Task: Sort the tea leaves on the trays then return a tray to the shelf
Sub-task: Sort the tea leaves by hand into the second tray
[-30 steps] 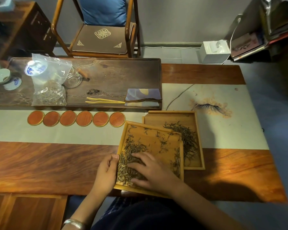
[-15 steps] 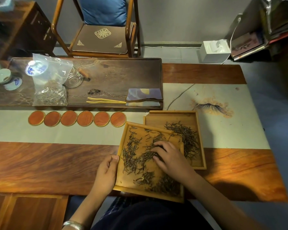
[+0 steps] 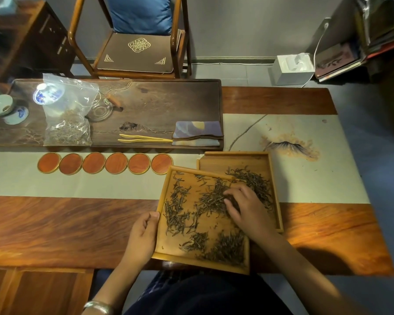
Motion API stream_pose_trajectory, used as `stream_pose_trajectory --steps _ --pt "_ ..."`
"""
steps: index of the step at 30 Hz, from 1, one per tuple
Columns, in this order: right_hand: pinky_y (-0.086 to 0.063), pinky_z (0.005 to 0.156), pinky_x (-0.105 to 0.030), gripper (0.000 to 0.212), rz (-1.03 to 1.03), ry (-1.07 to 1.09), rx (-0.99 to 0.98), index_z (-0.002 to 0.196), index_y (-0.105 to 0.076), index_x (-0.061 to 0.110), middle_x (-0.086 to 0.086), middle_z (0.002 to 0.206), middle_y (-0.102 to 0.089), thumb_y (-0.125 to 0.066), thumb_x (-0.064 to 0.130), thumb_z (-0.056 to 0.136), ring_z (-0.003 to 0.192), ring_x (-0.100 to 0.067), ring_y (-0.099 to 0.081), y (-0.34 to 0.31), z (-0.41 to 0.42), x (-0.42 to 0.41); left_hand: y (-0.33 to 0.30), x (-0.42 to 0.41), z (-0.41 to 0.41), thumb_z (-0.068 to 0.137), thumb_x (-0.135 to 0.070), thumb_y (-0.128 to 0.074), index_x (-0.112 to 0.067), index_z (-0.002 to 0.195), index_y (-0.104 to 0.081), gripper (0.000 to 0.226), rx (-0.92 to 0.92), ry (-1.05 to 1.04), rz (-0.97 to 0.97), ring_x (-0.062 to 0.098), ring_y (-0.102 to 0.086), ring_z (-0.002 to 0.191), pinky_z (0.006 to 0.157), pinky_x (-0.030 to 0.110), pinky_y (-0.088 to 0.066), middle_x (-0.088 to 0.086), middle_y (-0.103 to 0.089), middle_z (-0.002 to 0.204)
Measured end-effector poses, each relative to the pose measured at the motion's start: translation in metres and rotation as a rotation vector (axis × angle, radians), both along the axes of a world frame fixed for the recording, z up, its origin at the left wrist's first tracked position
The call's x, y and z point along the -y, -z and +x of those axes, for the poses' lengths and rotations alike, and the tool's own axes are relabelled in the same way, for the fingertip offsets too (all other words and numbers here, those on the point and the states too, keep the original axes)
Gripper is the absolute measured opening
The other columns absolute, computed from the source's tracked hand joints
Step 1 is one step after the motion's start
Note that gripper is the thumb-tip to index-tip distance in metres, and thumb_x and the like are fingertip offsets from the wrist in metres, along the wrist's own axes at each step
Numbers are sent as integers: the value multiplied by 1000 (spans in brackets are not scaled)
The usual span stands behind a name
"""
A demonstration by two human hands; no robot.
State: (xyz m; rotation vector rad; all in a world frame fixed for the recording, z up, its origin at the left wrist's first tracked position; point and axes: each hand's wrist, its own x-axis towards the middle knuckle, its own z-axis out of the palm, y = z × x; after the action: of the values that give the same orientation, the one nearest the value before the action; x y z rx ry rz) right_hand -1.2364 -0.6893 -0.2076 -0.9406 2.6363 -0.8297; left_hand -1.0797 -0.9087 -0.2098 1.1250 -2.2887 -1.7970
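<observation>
Bare wooden table [image 3: 66, 228] left of the near tray [image 3: 166, 251]; coasters [image 3: 105, 163] and far tray [image 3: 234, 159] beyond.

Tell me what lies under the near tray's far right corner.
The near tray overlaps the far tray, which holds tea leaves. The right hand and the near tray hide whatever leaves lie beneath the overlap.
</observation>
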Motion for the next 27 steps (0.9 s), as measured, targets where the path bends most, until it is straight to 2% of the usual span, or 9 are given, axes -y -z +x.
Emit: stream_pose_trajectory --steps 5,9,13,19,23,27 --pt "-43 79 -22 21 72 -47 2 109 -62 13 0 103 -55 -59 24 91 98 -14 -51 5 -1 -2 0 -1 -1 101 -19 -43 -5 83 -64 31 -7 3 -3 10 -60 70 61 12 -43 10 -66 78" --pt "-42 82 -22 22 97 -8 13 111 -62 12 -3 106 -55 -58 23 92 102 -15 -51 9 -7 -5 0 -4 0 100 -18 -44 -6 81 -63 30 -11 0 10 2 -59 66 60 9 -42 2 -66 73" --pt "-46 83 -28 21 116 25 18 111 -62 12 -3 106 -55 -56 21 93 102 -17 -51 13 -16 -11 0 -5 4 100 -18 -44 -6 81 -63 30 -8 4 27 5 -60 66 60 12 -43 5 -66 73" --pt "-45 82 -27 20 116 97 26 111 -61 12 -3 105 -54 -52 18 95 101 -17 -53 20 -33 -22 1 -4 7 101 -19 -43 -1 84 -61 31 17 2 26 11 -58 67 61 18 -43 17 -64 78" --pt "-44 81 -27 20 71 123 2 110 -61 12 -4 104 -53 -51 18 94 99 -19 -52 17 -33 -23 0 -4 7 100 -18 -43 -4 83 -62 29 18 -10 22 9 -58 66 59 15 -43 9 -65 74" --pt "-46 84 -24 27 36 17 -5 115 -60 18 1 112 -51 -55 30 92 106 -11 -47 7 -15 -9 0 -4 7 101 -17 -43 -5 84 -63 29 26 4 7 8 -58 66 60 17 -43 10 -66 77"
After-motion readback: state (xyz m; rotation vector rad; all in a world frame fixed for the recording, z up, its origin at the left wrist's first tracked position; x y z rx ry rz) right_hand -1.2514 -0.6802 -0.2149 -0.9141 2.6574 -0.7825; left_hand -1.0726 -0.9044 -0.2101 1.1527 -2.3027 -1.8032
